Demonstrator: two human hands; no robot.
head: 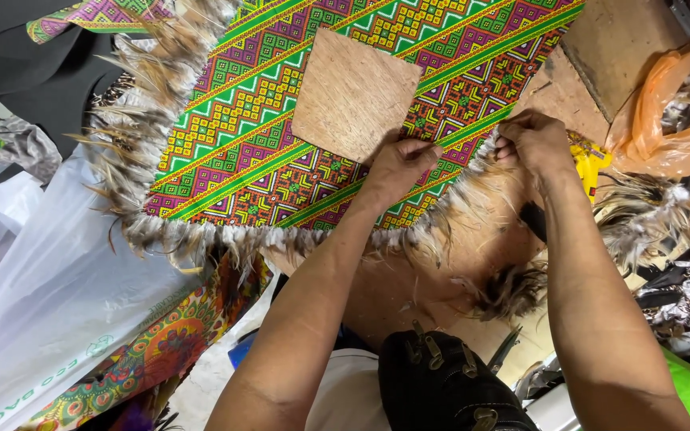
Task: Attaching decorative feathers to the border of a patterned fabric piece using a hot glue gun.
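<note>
My left hand [397, 164] presses the bright patterned cloth [281, 120] flat on the surface. My right hand [533, 140] fingers pinch the feather trim [473, 179] shut. The trim runs sideways between both hands.

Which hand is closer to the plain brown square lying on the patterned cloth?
Left. The left hand rests on the cloth right at the brown square's lower corner, while the right hand pinches the feather trim farther off to its right.
</note>
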